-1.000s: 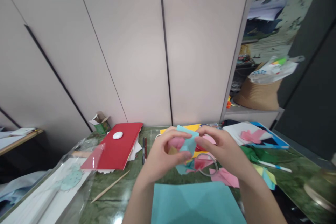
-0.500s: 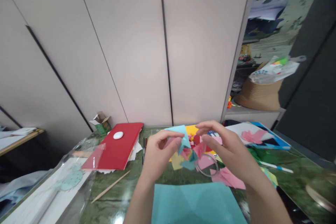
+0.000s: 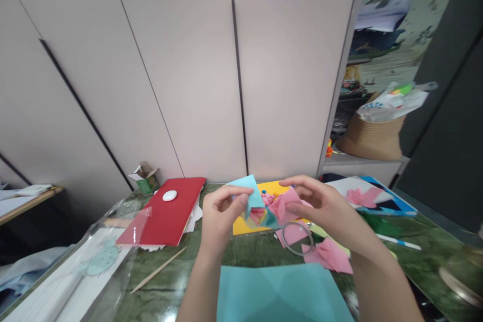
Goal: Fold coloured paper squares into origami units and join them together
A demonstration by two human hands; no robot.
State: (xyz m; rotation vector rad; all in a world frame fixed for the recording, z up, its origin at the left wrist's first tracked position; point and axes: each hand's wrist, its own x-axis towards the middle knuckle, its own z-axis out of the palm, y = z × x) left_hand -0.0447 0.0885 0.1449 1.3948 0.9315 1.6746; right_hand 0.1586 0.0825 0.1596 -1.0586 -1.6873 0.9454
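Observation:
Between both hands hangs a folded-paper piece [image 3: 268,215] in pink, teal and yellow, over a yellow sheet [image 3: 245,226]. My left hand [image 3: 226,209] pinches a light blue paper flap [image 3: 249,187] of it between thumb and fingers. My right hand [image 3: 320,204] curves round the other side, its thumb at a pink paper fold [image 3: 283,205], its forefinger raised. Below lie a clear ring [image 3: 298,238], pink folded paper [image 3: 329,255] and a large teal sheet [image 3: 281,292].
A red folder [image 3: 169,216] with a white round object [image 3: 169,195] lies left, near a wooden stick [image 3: 158,270] and a small green box [image 3: 146,180]. Plastic-wrapped paper is at far left. A blue-edged board [image 3: 400,201] and a marker [image 3: 399,241] lie right.
My left hand has moved slightly left with the blue flap. The paper piece has turned, so its pink fold now shows larger by my right thumb, and more of the yellow sheet is visible.

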